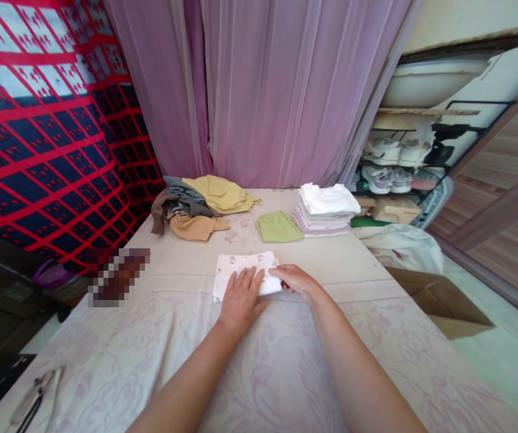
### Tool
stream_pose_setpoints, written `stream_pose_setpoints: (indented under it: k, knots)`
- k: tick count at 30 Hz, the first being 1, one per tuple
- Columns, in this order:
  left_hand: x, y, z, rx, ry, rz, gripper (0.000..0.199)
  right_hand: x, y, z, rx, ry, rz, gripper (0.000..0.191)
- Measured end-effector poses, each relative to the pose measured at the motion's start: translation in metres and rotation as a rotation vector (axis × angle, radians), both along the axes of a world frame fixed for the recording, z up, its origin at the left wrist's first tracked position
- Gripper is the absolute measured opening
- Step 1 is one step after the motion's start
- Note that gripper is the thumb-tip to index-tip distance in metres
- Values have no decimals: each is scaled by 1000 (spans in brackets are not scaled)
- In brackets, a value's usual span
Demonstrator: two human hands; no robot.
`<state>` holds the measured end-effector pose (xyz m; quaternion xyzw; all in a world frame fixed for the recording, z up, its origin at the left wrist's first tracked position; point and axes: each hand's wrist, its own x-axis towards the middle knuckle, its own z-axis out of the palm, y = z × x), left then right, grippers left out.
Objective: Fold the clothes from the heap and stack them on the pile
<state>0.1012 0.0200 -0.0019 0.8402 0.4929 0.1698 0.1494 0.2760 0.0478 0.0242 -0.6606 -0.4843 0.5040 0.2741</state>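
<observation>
- Our left hand (242, 300) lies flat, its grip open, on the folded white printed cloth (229, 270).
- Our right hand (298, 281) has its grip closed on the cloth's right edge.
- The cloth rests on the pale floral sheet (187, 349), nearer us than the folded light-green garment (279, 227).

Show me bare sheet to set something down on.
Bare sheet lies left of the folded white cloth, this side of the clothes heap, and right of the right hand, this side of the folded stack. It's crowded near the curtain, where the green garment sits against the stack.
</observation>
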Motion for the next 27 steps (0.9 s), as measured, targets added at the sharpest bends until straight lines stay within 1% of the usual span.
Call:
stream_pose_setpoints:
  k: [2, 4, 5, 6, 8, 10, 11, 12, 13, 14, 15, 16, 18, 20, 21, 23, 25, 27]
  knots:
    - [0, 6, 5, -15, -86, 45, 60, -3, -1, 10, 50, 143, -20, 32]
    - [-6, 18, 17, -50, -241, 126, 54, -4, -1, 17, 91, 309, -63, 36]
    - [-11, 25, 25, -80, -353, 183, 49, -3, -1, 19, 99, 363, -94, 37]
    - [-15, 32, 34, -125, -489, 248, 44, -2, 0, 20, 98, 381, -128, 37]
    - [-22, 46, 52, -262, -820, 354, 40, -1, 1, 17, 90, 350, -201, 34]
    - [-25, 54, 64, -412, -1171, 415, 41, -2, 1, 10, 87, 303, -269, 30]
    - [-25, 55, 66, -468, -1329, 444, 41, -3, 0, 6, 83, 297, -290, 31]
    - [-25, 52, 65, -504, -1460, 480, 41, -5, -1, 2, 74, 304, -298, 33]
    - [-24, 47, 61, -527, -1556, 522, 41, -6, -3, -2, 63, 320, -292, 37]
    - [-23, 40, 55, -560, -1611, 566, 39, -8, -5, -5, 50, 340, -275, 40]
    - [-24, 31, 47, -606, -1628, 603, 37, -10, -7, -8, 36, 354, -260, 43]
    - [-25, 22, 39, -687, -1604, 627, 34, -11, -8, -11, 22, 358, -255, 44]
    - [-34, 3, 25, -884, -1502, 639, 25, -13, -11, -14, 3, 331, -275, 45]
    - [-52, -10, 19, -1012, -1405, 634, 16, -14, -12, -17, -16, 270, -290, 46]
    - [-63, -12, 18, -1039, -1352, 645, 13, -14, -11, -19, -29, 230, -276, 47]
    - [-86, -10, 19, -1024, -1247, 703, 10, -17, -10, -23, -49, 134, -215, 51]
    - [-105, -1, 23, -946, -1173, 794, 14, -22, -8, -30, -44, 43, -141, 57]
    - [-117, 13, 26, -825, -1117, 853, 23, -30, -6, -36, 65, -42, -64, 60]
